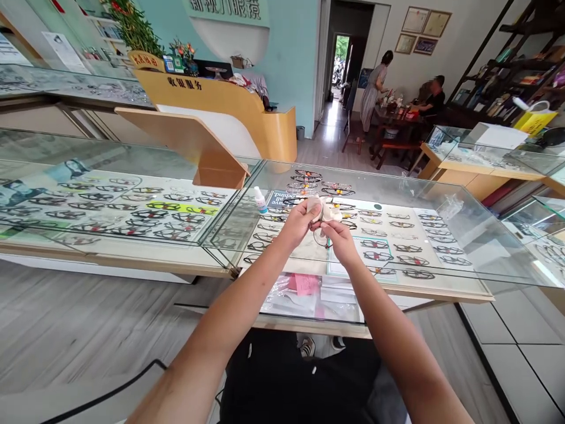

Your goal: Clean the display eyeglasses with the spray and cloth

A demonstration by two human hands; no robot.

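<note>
The cloth (321,210) is wrapping most of the glasses (319,238), leaving only one dark round rim hanging out below. The left hand (299,222) is pinching the cloth and the right hand (339,240) the glasses, both hiding fingertips in the folds. The top edge is cutting through the wall sign (225,8). The small bottle (260,200) is showing a label too tiny to read

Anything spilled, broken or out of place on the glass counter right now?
Nothing stands out. The left hand and right hand hold a cloth and glasses over the display case; the small bottle stands upright, frames inside lie in rows.
</note>
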